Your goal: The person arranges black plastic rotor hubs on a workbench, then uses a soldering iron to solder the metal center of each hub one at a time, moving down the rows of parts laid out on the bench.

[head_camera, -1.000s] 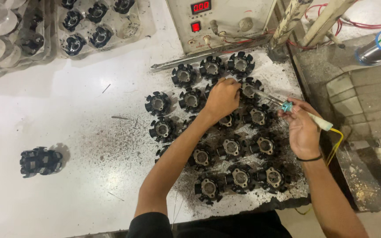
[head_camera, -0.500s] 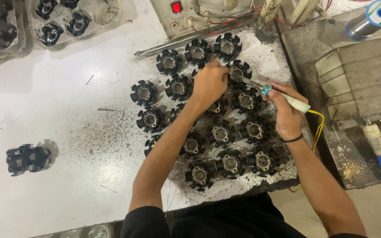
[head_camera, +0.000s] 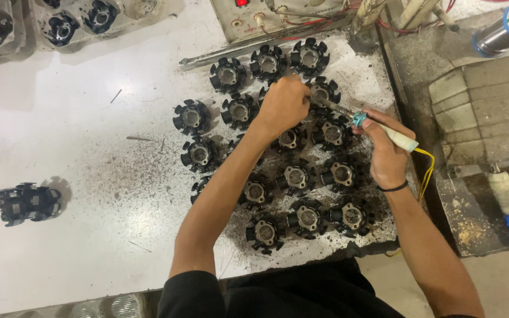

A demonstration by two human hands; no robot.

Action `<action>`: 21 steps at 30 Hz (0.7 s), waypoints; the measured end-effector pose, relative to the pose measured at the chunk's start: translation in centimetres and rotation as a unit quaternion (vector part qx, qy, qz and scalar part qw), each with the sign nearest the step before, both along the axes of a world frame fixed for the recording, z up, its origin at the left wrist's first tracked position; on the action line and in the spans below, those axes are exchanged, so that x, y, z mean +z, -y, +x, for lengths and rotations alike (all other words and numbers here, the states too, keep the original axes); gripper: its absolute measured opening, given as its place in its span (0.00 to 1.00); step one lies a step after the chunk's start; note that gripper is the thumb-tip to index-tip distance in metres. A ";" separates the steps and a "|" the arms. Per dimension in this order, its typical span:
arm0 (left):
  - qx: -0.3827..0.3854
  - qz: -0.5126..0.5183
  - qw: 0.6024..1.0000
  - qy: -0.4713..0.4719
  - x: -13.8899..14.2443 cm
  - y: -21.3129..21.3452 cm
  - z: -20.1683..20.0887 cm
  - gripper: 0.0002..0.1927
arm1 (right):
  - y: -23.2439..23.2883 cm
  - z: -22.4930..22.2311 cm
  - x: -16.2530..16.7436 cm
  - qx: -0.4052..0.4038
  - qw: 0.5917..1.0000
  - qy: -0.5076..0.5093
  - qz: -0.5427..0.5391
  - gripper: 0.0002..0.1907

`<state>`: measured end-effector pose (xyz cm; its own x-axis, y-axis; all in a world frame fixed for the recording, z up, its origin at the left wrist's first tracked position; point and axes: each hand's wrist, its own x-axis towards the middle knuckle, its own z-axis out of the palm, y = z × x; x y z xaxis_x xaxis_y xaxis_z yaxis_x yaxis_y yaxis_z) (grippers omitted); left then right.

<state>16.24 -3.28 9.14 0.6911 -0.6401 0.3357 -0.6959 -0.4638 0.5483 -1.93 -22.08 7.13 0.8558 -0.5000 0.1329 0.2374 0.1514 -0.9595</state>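
Several black round stator cores (head_camera: pixel 294 176) with metal hubs lie in rows on the white table (head_camera: pixel 89 147). My left hand (head_camera: pixel 282 105) is closed over one core in the upper middle of the group, pinching something thin that I cannot make out. My right hand (head_camera: pixel 386 154) grips a soldering iron (head_camera: pixel 378 127) with a cream handle, a teal collar and a yellow cord. Its metal tip points left toward the core (head_camera: pixel 323 92) just right of my left hand.
A lone black core (head_camera: pixel 27 203) sits at the table's left. Clear trays (head_camera: pixel 83 20) with more cores stand at the back left. A control box (head_camera: pixel 278 15) with a red light is at the back. A solder spool (head_camera: pixel 505 26) rests on the right bench.
The view has shifted slightly. Both hands stay at the same cores, with the iron tip still aimed beside my left hand.
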 end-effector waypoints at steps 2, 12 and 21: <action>-0.002 -0.024 1.000 -0.008 -0.1 -0.5 0.0 0.10 | -0.1 0.1 -0.1 -0.008 1.000 -0.005 0.004 0.12; 0.012 -0.046 0.999 -0.025 -1.2 -0.1 1.0 0.07 | -0.6 0.0 0.4 -0.009 0.999 -0.008 -0.034 0.11; 0.025 -0.042 0.999 -0.008 -1.1 0.3 0.5 0.06 | -0.7 0.0 0.1 -0.028 0.999 0.012 -0.020 0.10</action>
